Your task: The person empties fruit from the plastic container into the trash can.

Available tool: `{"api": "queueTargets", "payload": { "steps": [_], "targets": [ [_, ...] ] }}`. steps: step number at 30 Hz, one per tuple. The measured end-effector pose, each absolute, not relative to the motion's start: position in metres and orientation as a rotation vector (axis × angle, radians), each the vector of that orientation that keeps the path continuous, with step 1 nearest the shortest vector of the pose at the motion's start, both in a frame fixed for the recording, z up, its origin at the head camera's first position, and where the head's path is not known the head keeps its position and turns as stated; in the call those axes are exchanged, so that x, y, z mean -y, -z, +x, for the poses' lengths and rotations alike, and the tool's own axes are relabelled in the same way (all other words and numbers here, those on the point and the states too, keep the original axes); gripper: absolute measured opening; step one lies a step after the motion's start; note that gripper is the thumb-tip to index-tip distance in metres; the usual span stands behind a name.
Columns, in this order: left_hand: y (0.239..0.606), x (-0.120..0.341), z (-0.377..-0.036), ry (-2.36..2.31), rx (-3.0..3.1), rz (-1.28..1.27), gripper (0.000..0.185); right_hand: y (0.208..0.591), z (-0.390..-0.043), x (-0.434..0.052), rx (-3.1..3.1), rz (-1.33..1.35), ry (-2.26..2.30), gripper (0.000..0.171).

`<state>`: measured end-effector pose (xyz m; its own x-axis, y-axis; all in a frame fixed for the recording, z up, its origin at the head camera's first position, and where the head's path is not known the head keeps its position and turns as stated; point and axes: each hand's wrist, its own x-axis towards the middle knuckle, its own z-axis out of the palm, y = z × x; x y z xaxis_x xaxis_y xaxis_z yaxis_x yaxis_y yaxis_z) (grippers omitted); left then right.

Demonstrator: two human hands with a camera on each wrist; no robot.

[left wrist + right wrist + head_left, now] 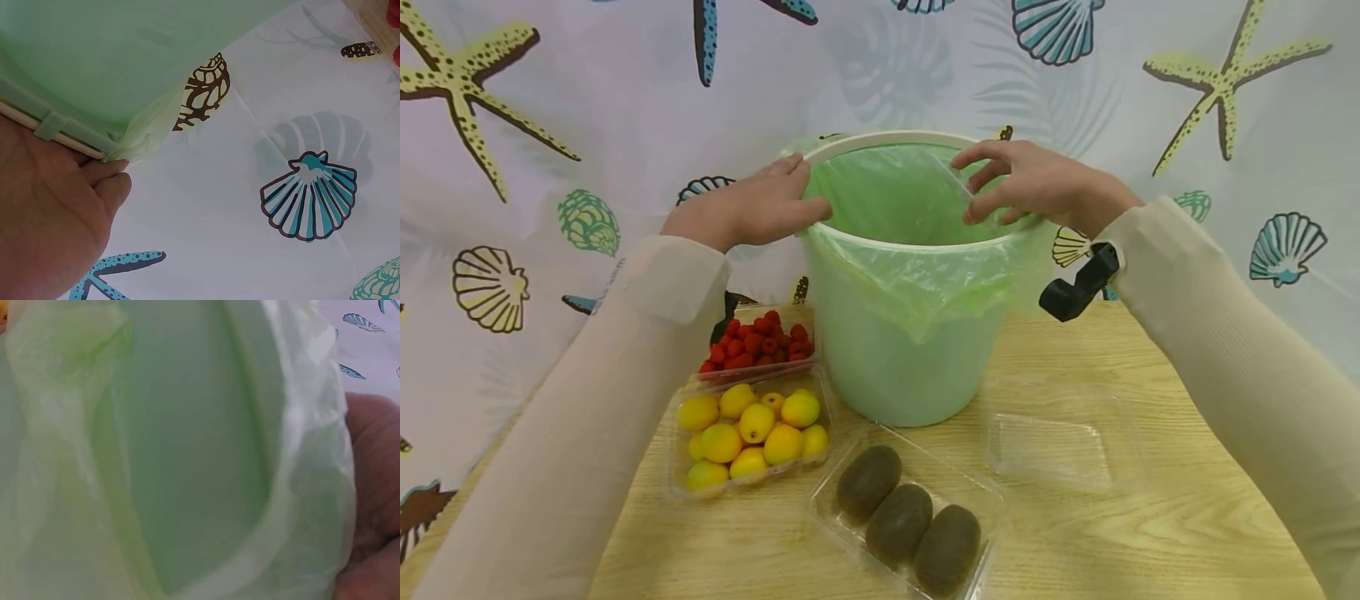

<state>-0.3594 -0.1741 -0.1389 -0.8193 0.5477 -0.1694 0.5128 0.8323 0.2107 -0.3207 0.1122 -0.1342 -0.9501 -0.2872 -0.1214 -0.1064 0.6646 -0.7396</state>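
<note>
A pale green trash bin stands upright at the back of the table. Inside it hangs a thin green trash bag, whose edge is folded over the rim and droops down the front. At the left rim, my left hand grips the bag's edge, thumb over the inner side; bag film shows by its fingertips in the left wrist view. Across from it, my right hand holds the bag at the right rim with curled fingers. Bag film hides part of the right hand in the right wrist view.
Clear boxes of raspberries and yellow fruit sit left of the bin. A box with three kiwis lies in front. A clear plastic container is at right. A patterned cloth hangs behind.
</note>
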Motion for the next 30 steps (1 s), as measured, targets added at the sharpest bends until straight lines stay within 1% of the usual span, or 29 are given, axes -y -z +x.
{"api": "queueTargets", "payload": {
  "steps": [5, 10, 21, 30],
  "targets": [
    [0.137, 0.175, -0.360, -0.216, -2.792, 0.811, 0.077, 0.131, -0.322, -0.114, -2.640, -0.339, 1.138, 0.069],
    [0.135, 0.175, -0.359, -0.220, -2.794, 0.804, 0.077, 0.129, -0.322, -0.116, -2.641, -0.304, 1.185, 0.062],
    [0.138, 0.175, -0.357, -0.259, -2.784, 0.821, 0.077, 0.131, -0.322, -0.126, -2.508, -0.189, 1.531, 0.055],
    [0.137, 0.175, -0.360, -0.226, -2.787, 0.815, 0.075, 0.129, -0.323, -0.133, -2.257, -0.086, 1.887, 0.056]
  ]
}}
